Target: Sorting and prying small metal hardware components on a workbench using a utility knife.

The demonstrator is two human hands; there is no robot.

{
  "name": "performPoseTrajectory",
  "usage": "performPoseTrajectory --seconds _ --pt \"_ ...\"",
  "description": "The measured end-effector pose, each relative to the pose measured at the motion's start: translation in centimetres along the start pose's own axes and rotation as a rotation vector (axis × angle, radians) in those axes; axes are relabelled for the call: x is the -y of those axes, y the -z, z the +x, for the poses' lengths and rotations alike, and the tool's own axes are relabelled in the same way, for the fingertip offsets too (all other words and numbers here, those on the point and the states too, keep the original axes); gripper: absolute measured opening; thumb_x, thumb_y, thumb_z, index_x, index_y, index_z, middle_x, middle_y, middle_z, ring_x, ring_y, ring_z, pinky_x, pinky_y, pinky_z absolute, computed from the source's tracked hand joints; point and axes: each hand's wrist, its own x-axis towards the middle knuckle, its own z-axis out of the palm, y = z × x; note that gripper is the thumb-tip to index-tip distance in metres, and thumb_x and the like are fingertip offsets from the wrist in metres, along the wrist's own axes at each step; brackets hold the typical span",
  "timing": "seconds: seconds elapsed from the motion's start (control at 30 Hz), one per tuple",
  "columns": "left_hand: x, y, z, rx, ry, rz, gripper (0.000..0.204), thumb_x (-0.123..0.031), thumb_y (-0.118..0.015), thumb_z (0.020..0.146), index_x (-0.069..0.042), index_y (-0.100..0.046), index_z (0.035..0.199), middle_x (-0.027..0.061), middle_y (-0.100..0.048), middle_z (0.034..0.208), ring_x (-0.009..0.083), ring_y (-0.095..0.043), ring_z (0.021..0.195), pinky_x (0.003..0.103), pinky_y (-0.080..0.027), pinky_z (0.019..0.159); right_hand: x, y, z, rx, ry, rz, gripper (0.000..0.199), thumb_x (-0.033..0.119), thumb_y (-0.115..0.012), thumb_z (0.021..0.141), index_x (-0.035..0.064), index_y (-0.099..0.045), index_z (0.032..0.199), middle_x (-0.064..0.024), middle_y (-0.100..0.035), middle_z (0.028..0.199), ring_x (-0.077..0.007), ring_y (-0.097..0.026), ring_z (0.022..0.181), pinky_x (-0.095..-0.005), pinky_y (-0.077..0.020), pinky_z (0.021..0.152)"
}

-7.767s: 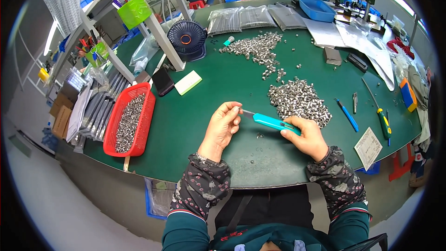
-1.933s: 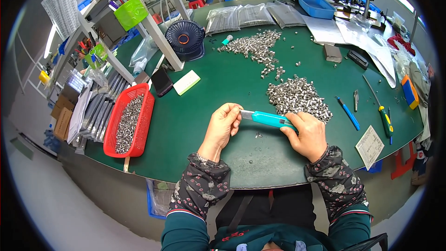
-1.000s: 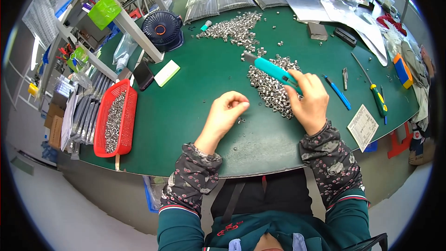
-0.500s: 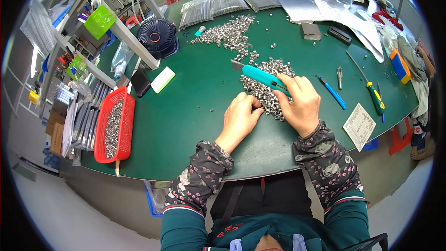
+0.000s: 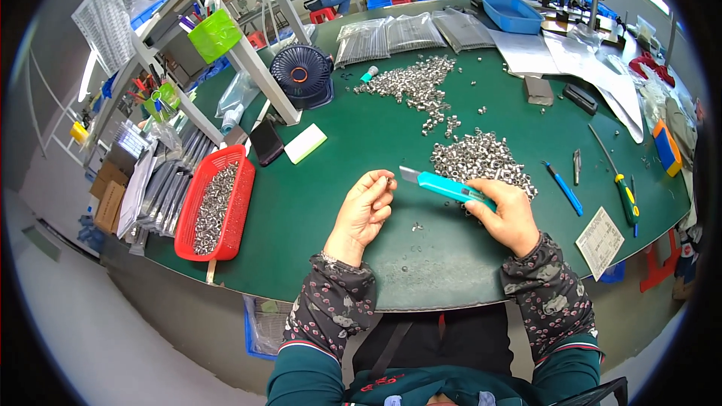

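Observation:
My right hand (image 5: 509, 214) is closed round a teal utility knife (image 5: 451, 186), its blade out and pointing left toward my other hand. Between thumb and fingertips of my left hand (image 5: 362, 209) is a small metal ring (image 5: 389, 180), partly covered by the fingers. The blade tip is a short gap away from it. Just beyond the knife lies a heap of small silvery metal rings (image 5: 481, 158). A second, wider heap (image 5: 414, 81) spreads farther back. A few tiny scraps (image 5: 417, 226) lie on the green tabletop (image 5: 353, 135) between my hands.
A red basket (image 5: 242, 207) of metal pieces stands at the left, near a phone (image 5: 265, 141) and a black fan (image 5: 302, 75). On the right lie a blue pen-like tool (image 5: 562, 188), a green-and-yellow screwdriver (image 5: 626, 199) and a paper card (image 5: 599, 243). Two people sit in the background.
My left hand has lifted from the near edge of the heap and now pinches a ring upright. The knife has come away from above the heap, nearer to me. The view has shifted.

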Motion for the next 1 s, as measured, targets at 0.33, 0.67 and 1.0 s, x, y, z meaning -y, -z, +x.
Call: performPoseTrajectory --seconds 0.33,0.67,1.0 --pt "0.0 0.0 0.3 -0.006 -0.024 0.012 0.009 -0.011 -0.053 0.088 -0.004 -0.055 0.093 0.0007 -0.051 0.077 0.0024 -0.032 0.049 0.014 -0.022 0.036 0.3 -0.1 0.3 0.136 0.013 0.045 0.025 0.024 -0.060 0.077 0.0074 -0.062 0.097 -0.0121 -0.062 0.078 -0.0282 -0.060 0.072 -0.0361 -0.0464 0.063" --pt "0.2 -0.2 0.2 -0.058 -0.075 0.162 0.011 -0.015 -0.055 0.087 -0.004 -0.055 0.089 -0.0016 -0.048 0.071 0.0012 -0.030 0.048 0.014 -0.022 0.038 0.7 -0.3 0.0 0.107 0.016 -0.037 0.023 0.025 -0.059 0.078 0.0102 -0.061 0.096 -0.0099 -0.059 0.071 -0.0286 -0.058 0.066 -0.0382 -0.0449 0.058" --pt "0.3 -0.3 0.1 -0.055 -0.060 0.247 0.014 -0.020 -0.053 0.088 -0.006 -0.055 0.086 -0.0026 -0.046 0.069 0.0011 -0.031 0.051 0.014 -0.023 0.040 0.9 -0.4 -0.3 0.007 0.089 -0.196 0.023 0.025 -0.061 0.076 0.0123 -0.061 0.096 -0.0071 -0.052 0.065 -0.0260 -0.055 0.061 -0.0377 -0.0430 0.052"
